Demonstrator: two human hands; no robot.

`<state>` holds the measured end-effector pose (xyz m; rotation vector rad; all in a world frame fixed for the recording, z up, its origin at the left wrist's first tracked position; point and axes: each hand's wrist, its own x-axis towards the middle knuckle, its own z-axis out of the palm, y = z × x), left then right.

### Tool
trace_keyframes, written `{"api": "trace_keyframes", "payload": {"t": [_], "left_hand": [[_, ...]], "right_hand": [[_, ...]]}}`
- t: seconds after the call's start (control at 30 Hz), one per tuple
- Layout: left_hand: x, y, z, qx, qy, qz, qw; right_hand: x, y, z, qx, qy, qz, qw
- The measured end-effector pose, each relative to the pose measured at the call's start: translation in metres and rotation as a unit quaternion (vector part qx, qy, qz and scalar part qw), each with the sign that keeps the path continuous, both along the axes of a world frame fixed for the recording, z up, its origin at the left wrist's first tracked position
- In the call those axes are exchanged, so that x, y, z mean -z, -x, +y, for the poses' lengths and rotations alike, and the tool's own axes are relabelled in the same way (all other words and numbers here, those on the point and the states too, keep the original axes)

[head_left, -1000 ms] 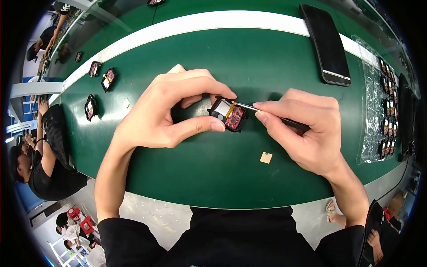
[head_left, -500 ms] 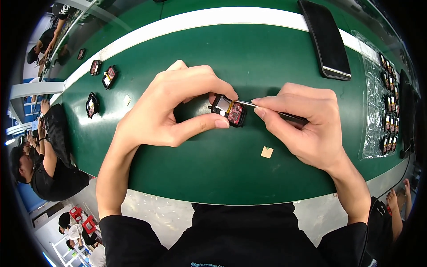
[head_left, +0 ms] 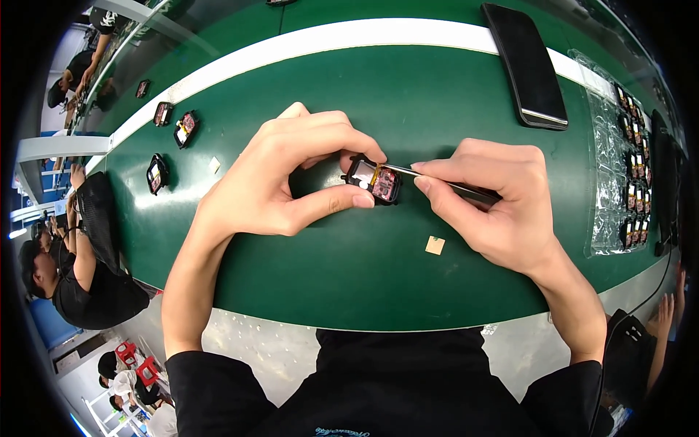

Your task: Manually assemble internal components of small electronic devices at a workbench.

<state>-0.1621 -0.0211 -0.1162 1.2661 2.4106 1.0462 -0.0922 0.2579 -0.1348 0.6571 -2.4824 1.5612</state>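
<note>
An opened smartwatch case, black-framed with a red circuit board, a pale grey block and yellow tape, sits between the thumb and forefinger of my left hand. It is held just over the green table, face up. My right hand grips a pair of tweezers in a pinch. Their silver tip reaches the upper edge of the case, by the yellow tape; whether it touches cannot be made out. Below the tweezers lies a small beige square on the table.
Several similar opened cases lie at the left. A black phone-like slab rests across the white strip at the back. At the right, a clear plastic tray carries rows of cases. A co-worker sits at the far left.
The whole view has shifted slightly. Both hands keep the same grip, and the tweezers' tip stays at the case's upper edge.
</note>
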Motion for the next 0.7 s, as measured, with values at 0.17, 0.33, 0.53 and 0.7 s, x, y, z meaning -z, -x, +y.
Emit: {"api": "trace_keyframes", "payload": {"t": [0.17,0.33,0.53,0.7], "left_hand": [[-0.006,-0.002,0.006,0.000,-0.009,0.001,1.000],[0.000,-0.003,0.006,-0.010,-0.023,0.011,1.000],[0.004,-0.006,0.004,-0.015,-0.031,0.030,0.999],[-0.005,-0.011,0.003,-0.052,-0.012,-0.047,0.997]], "right_hand": [[-0.001,-0.001,0.003,0.000,-0.008,0.027,1.000],[-0.012,-0.001,0.007,0.013,-0.003,-0.012,1.000],[-0.013,-0.007,-0.003,-0.009,0.031,-0.086,0.996],[-0.007,-0.005,-0.013,-0.010,-0.091,0.025,0.996]]}}
